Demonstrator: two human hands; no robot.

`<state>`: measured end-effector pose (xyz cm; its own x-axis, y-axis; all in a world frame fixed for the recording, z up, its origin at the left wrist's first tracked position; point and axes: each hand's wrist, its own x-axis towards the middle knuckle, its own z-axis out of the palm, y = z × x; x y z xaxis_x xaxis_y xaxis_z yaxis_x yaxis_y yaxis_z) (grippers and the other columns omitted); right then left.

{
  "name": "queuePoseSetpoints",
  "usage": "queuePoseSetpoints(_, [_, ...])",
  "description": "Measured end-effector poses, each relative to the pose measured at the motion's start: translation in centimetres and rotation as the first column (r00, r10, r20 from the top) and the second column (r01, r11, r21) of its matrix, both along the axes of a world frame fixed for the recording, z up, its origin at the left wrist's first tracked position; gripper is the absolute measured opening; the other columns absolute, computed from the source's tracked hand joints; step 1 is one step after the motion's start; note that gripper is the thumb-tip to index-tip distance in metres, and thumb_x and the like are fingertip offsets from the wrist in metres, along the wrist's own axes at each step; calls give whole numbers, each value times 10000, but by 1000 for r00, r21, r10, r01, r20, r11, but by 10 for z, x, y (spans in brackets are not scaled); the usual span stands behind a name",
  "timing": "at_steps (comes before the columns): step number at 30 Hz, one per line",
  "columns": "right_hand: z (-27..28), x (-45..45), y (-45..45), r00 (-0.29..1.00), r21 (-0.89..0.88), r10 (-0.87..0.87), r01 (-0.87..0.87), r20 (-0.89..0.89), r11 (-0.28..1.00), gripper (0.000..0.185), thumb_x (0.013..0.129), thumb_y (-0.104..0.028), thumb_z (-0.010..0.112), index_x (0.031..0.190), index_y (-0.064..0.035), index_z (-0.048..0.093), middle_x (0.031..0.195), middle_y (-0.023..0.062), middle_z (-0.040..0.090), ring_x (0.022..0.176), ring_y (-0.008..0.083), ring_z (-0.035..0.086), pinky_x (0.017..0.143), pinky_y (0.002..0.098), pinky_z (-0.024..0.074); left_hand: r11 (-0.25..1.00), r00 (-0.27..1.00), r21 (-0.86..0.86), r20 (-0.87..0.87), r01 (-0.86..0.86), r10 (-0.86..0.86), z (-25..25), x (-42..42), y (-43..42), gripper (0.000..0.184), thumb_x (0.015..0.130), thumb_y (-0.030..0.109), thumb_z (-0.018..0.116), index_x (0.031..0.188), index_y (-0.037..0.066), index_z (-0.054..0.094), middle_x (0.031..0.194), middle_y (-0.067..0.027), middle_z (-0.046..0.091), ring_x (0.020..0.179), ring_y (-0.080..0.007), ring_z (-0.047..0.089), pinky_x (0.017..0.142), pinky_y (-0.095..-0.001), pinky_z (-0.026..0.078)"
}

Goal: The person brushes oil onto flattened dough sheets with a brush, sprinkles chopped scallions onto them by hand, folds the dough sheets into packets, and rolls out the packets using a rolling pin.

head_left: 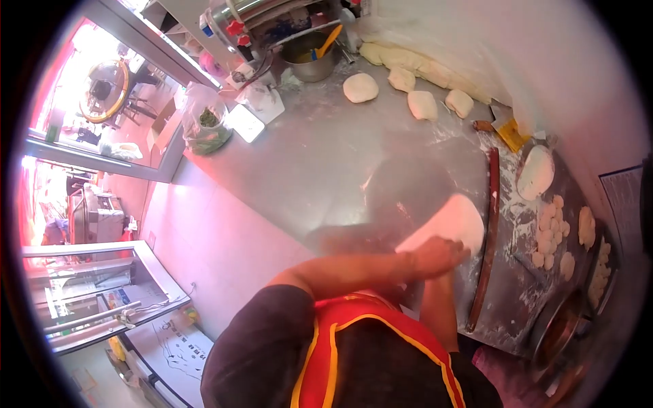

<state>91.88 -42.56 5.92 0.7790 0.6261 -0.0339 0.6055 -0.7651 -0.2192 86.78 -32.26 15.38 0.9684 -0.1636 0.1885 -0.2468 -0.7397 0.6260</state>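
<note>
A flat, pale sheet of dough [454, 221] lies on the metal worktop in front of me. My left arm reaches across from the left, and my left hand [439, 257] is closed over the near edge of the sheet, its fingers curled and slightly blurred. From below comes my right forearm; my right hand [442, 275] is mostly covered by the left one, so its fingers are hidden. Just right of both hands lies a long dark wooden rolling pin [488, 231].
Dough pieces [360, 88] and a long dough roll [435, 70] lie at the back of the worktop [306, 163]. Small dough balls [549, 231], a dough round [536, 173] and a yellow scraper [511, 134] are on the right. A metal pot [309, 61] stands behind.
</note>
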Motion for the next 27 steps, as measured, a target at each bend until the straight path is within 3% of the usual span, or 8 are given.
queuePoseSetpoints(3, [81,-7,46,994,63,-106,104,31,993,136,893,-148,529,958,-29,540,918,131,577,875,306,582,763,377,482,950,989,-306,148,54,-9,11,-25,27,377,838,227,642,1161,57,550,1015,-125,627,930,-319,633,780,-415,524])
queuePoseSetpoints(9, [203,41,197,978,252,30,-83,207,964,142,898,-143,506,936,-14,553,906,147,588,901,325,597,742,346,506,668,798,-448,-227,-595,558,-12,-77,145,338,916,205,626,1208,47,563,1158,-169,621,1028,-305,621,832,-385,509])
queuePoseSetpoints(13, [95,23,303,920,863,355,-38,-166,503,385,927,-201,547,1266,-20,526,1231,159,562,1205,291,511,1004,370,408,367,552,-480,-334,-797,764,-25,-108,199,310,940,186,599,1207,35,553,1067,-141,640,938,-230,636,780,-359,516])
queuePoseSetpoints(14, [59,24,320,757,773,467,79,-457,629,466,945,-214,539,1354,1,477,1351,172,525,1286,279,467,1045,375,380,317,507,-495,-315,-809,802,-24,-115,208,319,935,186,602,1207,30,545,1032,-152,650,898,-266,654,775,-376,524])
queuePoseSetpoints(18, [15,107,339,978,786,51,133,-204,603,465,838,-225,671,1226,1,548,1241,181,566,1189,336,511,1029,411,384,322,489,-485,-269,-813,830,-47,-149,232,275,961,165,563,1195,23,542,1006,-119,627,902,-213,623,795,-337,507])
queuePoseSetpoints(21, [6,190,314,866,461,-484,482,-122,745,621,739,-275,781,1231,13,538,1213,199,584,1168,349,524,1007,445,397,257,457,-474,-375,-843,807,-46,-160,234,266,965,153,552,1197,23,543,1016,-113,619,922,-197,609,814,-324,497])
queuePoseSetpoints(24, [-17,244,304,835,411,-349,522,-426,747,722,660,-298,851,1213,40,534,1186,198,601,1061,340,588,879,455,484,290,491,-471,-387,-833,781,-53,-156,235,265,961,146,554,1191,16,546,1044,-121,621,945,-200,610,826,-325,494])
queuePoseSetpoints(27, [4,245,297,578,286,-171,613,-798,737,755,621,-270,883,1203,55,530,1141,184,627,933,277,645,678,414,547,370,541,-445,-358,-815,761,-60,-139,234,264,955,144,561,1182,9,550,1060,-133,624,961,-211,615,830,-329,494])
